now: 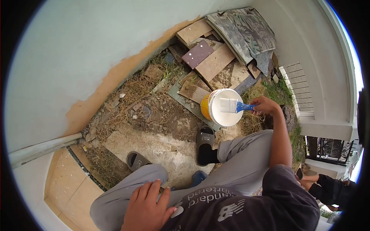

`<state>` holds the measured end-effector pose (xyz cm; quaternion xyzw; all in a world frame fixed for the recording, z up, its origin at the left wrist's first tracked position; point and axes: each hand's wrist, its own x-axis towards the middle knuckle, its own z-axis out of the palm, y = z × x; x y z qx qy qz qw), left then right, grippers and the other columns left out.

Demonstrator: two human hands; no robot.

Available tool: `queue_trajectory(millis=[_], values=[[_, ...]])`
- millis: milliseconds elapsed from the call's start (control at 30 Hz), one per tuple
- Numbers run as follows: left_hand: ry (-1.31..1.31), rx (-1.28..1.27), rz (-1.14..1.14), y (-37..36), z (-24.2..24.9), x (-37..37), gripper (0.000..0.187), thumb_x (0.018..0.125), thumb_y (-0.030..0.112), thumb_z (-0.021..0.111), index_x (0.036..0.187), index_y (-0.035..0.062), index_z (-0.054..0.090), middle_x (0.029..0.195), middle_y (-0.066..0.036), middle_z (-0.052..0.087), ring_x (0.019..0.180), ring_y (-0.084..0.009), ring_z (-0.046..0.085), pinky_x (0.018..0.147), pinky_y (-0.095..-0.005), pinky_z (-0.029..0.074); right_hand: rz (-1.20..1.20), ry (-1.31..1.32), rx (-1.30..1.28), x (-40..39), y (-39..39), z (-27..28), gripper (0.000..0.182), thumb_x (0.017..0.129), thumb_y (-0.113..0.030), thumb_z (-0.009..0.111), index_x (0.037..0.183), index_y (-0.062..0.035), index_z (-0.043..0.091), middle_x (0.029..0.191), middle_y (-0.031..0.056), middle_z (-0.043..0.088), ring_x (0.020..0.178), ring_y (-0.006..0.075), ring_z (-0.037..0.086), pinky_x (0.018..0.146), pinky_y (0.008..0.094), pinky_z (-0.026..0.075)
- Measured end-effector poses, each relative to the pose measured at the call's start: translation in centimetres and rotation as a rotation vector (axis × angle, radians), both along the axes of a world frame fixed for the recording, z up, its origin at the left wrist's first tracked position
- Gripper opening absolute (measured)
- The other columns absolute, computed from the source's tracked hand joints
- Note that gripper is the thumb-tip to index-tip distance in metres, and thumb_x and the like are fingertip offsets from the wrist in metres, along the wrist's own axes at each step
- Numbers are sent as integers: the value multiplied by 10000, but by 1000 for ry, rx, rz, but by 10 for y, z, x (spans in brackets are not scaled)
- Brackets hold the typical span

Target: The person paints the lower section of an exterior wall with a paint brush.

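On my left, the smooth, pale wall (77, 54) ends in a ragged tan band above a round pipe (48, 147). My left hand (148, 204) is empty, fingers loosely spread on my creased grey trousers (243, 158). Beyond lies crumbly soil with wiry, dry grass (119, 106). Farther right, flat rectangular slabs (216, 63) overlap, some mottled, behind the round yellow-and-white bucket (206, 107) of creamy white paint (228, 118). Over its mouth I hold the paintbrush (241, 107), its flat bristles coated white; I cannot tell whether they touch the paint. My right hand (263, 106) grips its paint-flecked blue handle. At far right stands a dark, scrolled metal gate (331, 149).
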<state>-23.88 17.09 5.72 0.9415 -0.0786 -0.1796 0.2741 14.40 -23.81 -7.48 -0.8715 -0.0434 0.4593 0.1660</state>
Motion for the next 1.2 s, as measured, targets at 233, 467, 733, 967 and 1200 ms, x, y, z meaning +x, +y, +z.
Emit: queue_trajectory(millis=[233,467,733,967,1200], values=[[155,-99,52,-6,13,1,515,831,250,697,1257,-9,566,1301,-220,513,1193,-399,482,988,-485,392,-202,185,-95,-1,-41,-30,287,850,-1,552,1121,18,644,831,90,691,662,137,614,592,278,496],[145,-95,64,-14,19,4,511,825,235,706,1254,-5,567,1304,-219,510,1200,-402,479,992,-485,390,-384,422,-6,0,-69,-46,283,869,12,539,1145,8,602,822,89,653,658,160,586,607,289,495],[138,-78,56,-16,22,7,488,830,218,707,1245,0,569,1311,-210,510,1205,-394,481,1001,-478,391,-359,454,-108,1,-83,-58,320,926,7,543,1232,-85,562,975,60,652,834,173,594,711,361,515],[138,-65,56,-16,22,7,480,829,209,707,1240,2,568,1315,-203,511,1206,-384,482,1003,-469,394,-347,471,-63,5,-89,-65,332,937,26,518,1253,-74,536,984,66,651,816,167,575,704,360,499],[99,-94,77,-13,25,3,472,829,199,703,1237,5,567,1303,-205,516,1207,-378,482,1006,-467,395,-399,497,270,7,-89,-61,286,929,7,529,1205,-60,566,1010,73,657,848,160,584,688,301,464]])
